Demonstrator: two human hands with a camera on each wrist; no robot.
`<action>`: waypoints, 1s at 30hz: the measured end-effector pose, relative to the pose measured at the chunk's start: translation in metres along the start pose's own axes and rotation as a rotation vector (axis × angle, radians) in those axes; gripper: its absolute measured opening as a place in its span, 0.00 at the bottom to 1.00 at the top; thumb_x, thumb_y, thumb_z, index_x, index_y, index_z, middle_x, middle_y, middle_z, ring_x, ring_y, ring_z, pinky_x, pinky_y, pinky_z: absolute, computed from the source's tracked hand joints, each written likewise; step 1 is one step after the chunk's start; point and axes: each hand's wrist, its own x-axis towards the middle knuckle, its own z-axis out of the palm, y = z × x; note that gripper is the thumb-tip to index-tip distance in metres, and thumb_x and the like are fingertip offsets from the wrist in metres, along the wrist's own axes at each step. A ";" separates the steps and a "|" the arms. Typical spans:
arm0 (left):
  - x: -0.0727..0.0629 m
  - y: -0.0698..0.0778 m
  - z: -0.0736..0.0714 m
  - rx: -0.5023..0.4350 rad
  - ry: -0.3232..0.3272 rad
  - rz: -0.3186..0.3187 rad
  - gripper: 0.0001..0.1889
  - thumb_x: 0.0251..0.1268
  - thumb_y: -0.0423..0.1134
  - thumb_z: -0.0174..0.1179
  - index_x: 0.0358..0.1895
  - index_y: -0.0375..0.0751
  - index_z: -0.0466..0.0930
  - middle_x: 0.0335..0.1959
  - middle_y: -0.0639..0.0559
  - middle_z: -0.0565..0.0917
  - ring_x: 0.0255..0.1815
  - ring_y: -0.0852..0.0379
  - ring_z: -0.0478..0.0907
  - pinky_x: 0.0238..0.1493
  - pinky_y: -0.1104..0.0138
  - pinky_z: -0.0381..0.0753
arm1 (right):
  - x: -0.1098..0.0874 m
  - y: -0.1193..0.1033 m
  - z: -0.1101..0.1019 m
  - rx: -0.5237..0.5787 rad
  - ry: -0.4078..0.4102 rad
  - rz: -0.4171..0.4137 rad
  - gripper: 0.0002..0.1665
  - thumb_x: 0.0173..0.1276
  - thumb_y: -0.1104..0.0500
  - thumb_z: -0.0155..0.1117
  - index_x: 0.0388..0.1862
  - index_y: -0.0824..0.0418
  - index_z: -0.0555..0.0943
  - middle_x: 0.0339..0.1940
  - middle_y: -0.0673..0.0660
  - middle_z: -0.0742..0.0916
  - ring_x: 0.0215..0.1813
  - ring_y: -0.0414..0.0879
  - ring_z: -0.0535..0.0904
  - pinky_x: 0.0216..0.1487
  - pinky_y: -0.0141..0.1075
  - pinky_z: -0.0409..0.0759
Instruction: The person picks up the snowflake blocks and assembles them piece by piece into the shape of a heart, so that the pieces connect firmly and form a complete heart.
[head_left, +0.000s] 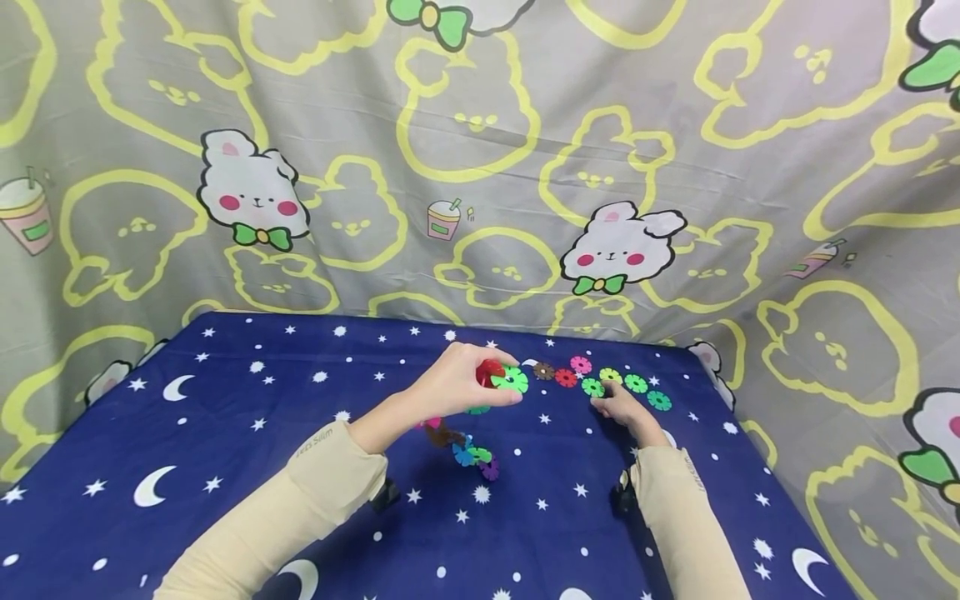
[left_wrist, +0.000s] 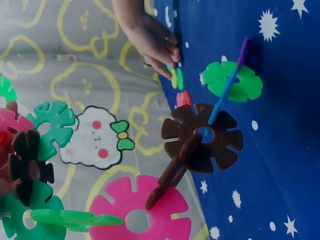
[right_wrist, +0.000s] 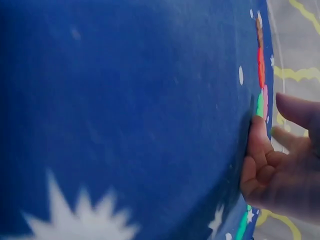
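Note:
My left hand grips one end of a chain of interlocked notched plastic discs, beside a red disc and a light green disc. From there the chain hangs over the table, through a pink disc, a brown disc, a blue disc and a green disc to a purple disc. On the right, my right hand reaches down to the loose discs, fingertips at a green disc and a yellow disc. Its fingers are loosely bent.
Other loose discs lie on the dark blue starry cloth: brown, red, pink, light green and teal. A grey curtain with cartoon rabbits hangs behind the table's far edge.

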 end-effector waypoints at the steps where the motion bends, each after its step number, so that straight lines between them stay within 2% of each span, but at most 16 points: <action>1: 0.000 0.000 0.000 0.003 0.000 -0.002 0.21 0.50 0.47 0.66 0.47 0.41 0.80 0.19 0.58 0.77 0.20 0.62 0.68 0.23 0.73 0.67 | 0.016 0.020 -0.002 -0.003 -0.025 -0.032 0.39 0.64 0.51 0.58 0.68 0.64 0.55 0.19 0.49 0.74 0.25 0.42 0.72 0.34 0.36 0.67; 4: -0.001 0.000 0.001 0.012 -0.002 -0.004 0.21 0.50 0.47 0.66 0.48 0.41 0.80 0.18 0.58 0.76 0.19 0.62 0.68 0.23 0.72 0.67 | 0.042 0.048 -0.003 -0.091 -0.055 -0.007 0.35 0.66 0.53 0.57 0.67 0.62 0.58 0.25 0.54 0.74 0.28 0.46 0.71 0.32 0.40 0.67; 6: -0.001 0.000 0.002 0.014 -0.005 -0.005 0.22 0.50 0.47 0.66 0.48 0.41 0.80 0.18 0.58 0.76 0.19 0.62 0.67 0.23 0.72 0.67 | 0.056 0.067 -0.005 -0.094 -0.065 -0.032 0.30 0.65 0.52 0.57 0.62 0.63 0.64 0.27 0.55 0.74 0.28 0.46 0.71 0.30 0.39 0.67; 7: -0.001 0.000 0.002 0.017 -0.006 -0.006 0.22 0.50 0.47 0.66 0.48 0.42 0.80 0.18 0.59 0.76 0.19 0.63 0.68 0.23 0.73 0.67 | 0.069 0.083 -0.007 -0.095 -0.058 -0.022 0.29 0.65 0.51 0.58 0.59 0.64 0.66 0.28 0.56 0.74 0.29 0.47 0.71 0.29 0.39 0.67; 8: -0.001 0.000 0.003 0.018 -0.005 -0.005 0.22 0.50 0.47 0.66 0.48 0.42 0.80 0.18 0.59 0.76 0.19 0.63 0.68 0.23 0.73 0.67 | 0.072 0.087 -0.007 -0.094 -0.045 -0.004 0.27 0.64 0.51 0.58 0.56 0.64 0.68 0.29 0.56 0.75 0.30 0.47 0.71 0.30 0.40 0.68; 9: -0.001 0.000 0.002 0.017 -0.005 -0.004 0.22 0.50 0.47 0.66 0.48 0.41 0.80 0.19 0.59 0.76 0.20 0.63 0.68 0.23 0.72 0.68 | 0.076 0.093 -0.008 -0.075 -0.037 -0.027 0.25 0.63 0.51 0.60 0.52 0.65 0.69 0.28 0.56 0.74 0.28 0.46 0.70 0.27 0.38 0.66; 10: -0.001 0.000 0.002 0.018 -0.004 -0.005 0.22 0.50 0.47 0.66 0.48 0.41 0.80 0.19 0.59 0.76 0.20 0.63 0.68 0.23 0.72 0.67 | 0.077 0.095 -0.009 -0.056 -0.024 -0.006 0.25 0.62 0.51 0.62 0.51 0.64 0.69 0.30 0.56 0.75 0.29 0.47 0.71 0.29 0.39 0.68; 13: -0.001 0.001 0.002 0.017 -0.003 -0.004 0.22 0.50 0.47 0.66 0.48 0.41 0.80 0.19 0.58 0.76 0.20 0.63 0.67 0.23 0.72 0.67 | 0.080 0.097 -0.009 -0.067 -0.007 0.039 0.31 0.61 0.52 0.63 0.58 0.64 0.64 0.43 0.63 0.75 0.32 0.51 0.74 0.34 0.42 0.73; 15: -0.001 0.001 0.002 0.013 -0.006 -0.003 0.22 0.50 0.48 0.66 0.48 0.41 0.80 0.18 0.58 0.76 0.20 0.63 0.67 0.23 0.72 0.67 | 0.084 0.102 -0.008 -0.115 -0.006 0.057 0.38 0.60 0.52 0.64 0.63 0.66 0.60 0.49 0.67 0.72 0.33 0.52 0.75 0.35 0.42 0.74; 16: -0.001 0.001 0.002 0.011 -0.007 -0.004 0.22 0.50 0.48 0.66 0.48 0.41 0.80 0.19 0.58 0.76 0.20 0.63 0.68 0.23 0.72 0.67 | 0.087 0.103 -0.007 -0.137 -0.001 0.100 0.41 0.59 0.51 0.65 0.64 0.65 0.58 0.53 0.68 0.70 0.36 0.53 0.76 0.38 0.44 0.74; 18: -0.002 0.001 0.002 0.011 -0.008 -0.002 0.22 0.50 0.48 0.66 0.48 0.41 0.80 0.19 0.58 0.77 0.20 0.63 0.68 0.23 0.72 0.68 | 0.098 0.117 -0.008 -0.175 -0.012 0.105 0.41 0.55 0.49 0.69 0.61 0.64 0.62 0.50 0.67 0.71 0.35 0.52 0.75 0.36 0.42 0.73; 21: -0.001 0.001 0.002 0.021 -0.006 0.000 0.21 0.50 0.47 0.66 0.48 0.42 0.80 0.20 0.58 0.77 0.21 0.63 0.68 0.23 0.72 0.68 | 0.111 0.134 -0.007 -0.191 -0.006 0.100 0.34 0.48 0.50 0.74 0.47 0.61 0.66 0.39 0.60 0.73 0.34 0.49 0.71 0.34 0.40 0.69; 22: -0.001 0.001 0.001 0.024 -0.004 0.001 0.21 0.50 0.47 0.66 0.48 0.42 0.80 0.20 0.58 0.77 0.21 0.63 0.68 0.24 0.73 0.68 | 0.110 0.132 -0.007 -0.190 -0.013 0.091 0.32 0.47 0.51 0.74 0.43 0.60 0.65 0.37 0.58 0.72 0.34 0.49 0.69 0.33 0.41 0.68; 24: -0.001 0.002 0.001 0.027 -0.002 0.003 0.21 0.50 0.47 0.66 0.48 0.42 0.80 0.20 0.58 0.78 0.21 0.63 0.69 0.24 0.73 0.68 | 0.092 0.108 -0.005 -0.192 -0.025 0.080 0.27 0.50 0.54 0.72 0.39 0.60 0.64 0.32 0.58 0.71 0.32 0.50 0.68 0.32 0.43 0.67; 25: -0.001 0.002 0.001 0.026 0.000 0.004 0.21 0.50 0.47 0.66 0.48 0.42 0.80 0.20 0.58 0.78 0.21 0.63 0.68 0.24 0.72 0.68 | 0.078 0.092 -0.004 -0.164 -0.039 0.035 0.24 0.52 0.56 0.71 0.36 0.59 0.64 0.29 0.57 0.71 0.30 0.49 0.69 0.30 0.42 0.67; 30: -0.001 0.001 0.000 0.015 0.003 0.015 0.21 0.50 0.46 0.66 0.47 0.41 0.80 0.19 0.58 0.77 0.20 0.63 0.68 0.23 0.72 0.68 | -0.028 -0.047 0.003 -0.053 -0.099 -0.047 0.13 0.61 0.64 0.60 0.30 0.63 0.63 0.23 0.57 0.78 0.24 0.44 0.77 0.25 0.36 0.72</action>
